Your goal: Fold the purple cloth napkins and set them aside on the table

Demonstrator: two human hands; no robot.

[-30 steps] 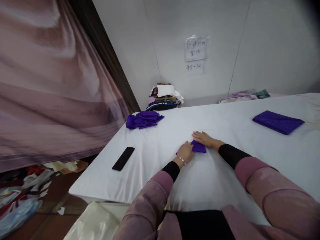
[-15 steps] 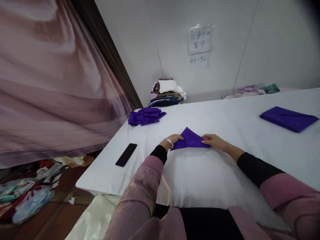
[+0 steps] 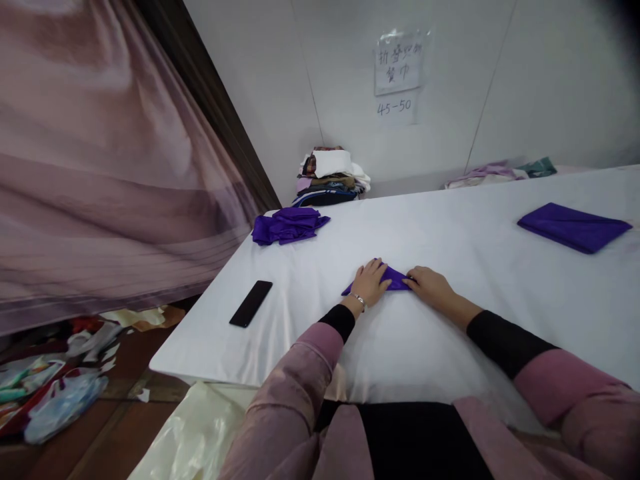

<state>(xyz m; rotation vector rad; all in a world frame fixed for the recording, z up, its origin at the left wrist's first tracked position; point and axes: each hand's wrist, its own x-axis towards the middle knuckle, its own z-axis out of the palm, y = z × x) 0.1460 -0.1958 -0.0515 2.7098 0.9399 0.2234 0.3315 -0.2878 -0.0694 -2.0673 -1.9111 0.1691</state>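
A folded purple napkin lies on the white-covered table in front of me, partly hidden under my fingers. My left hand, with a bracelet at the wrist, rests flat across its left and middle part, fingers stretched out over the top point. At the right corner, my right hand pinches the cloth between thumb and fingers. A small purple tip sticks out to the left of my left hand.
A crumpled purple cloth pile sits at the back left, above a black phone. Folded purple cloth lies to the right. Stacked clothes stand by the wall. Plastic bags are on the floor at left.
My left hand has moved from the napkin's left edge rightward onto its middle and flattened there. My right hand still holds the right corner. Less of the napkin shows. The view has shifted slightly.
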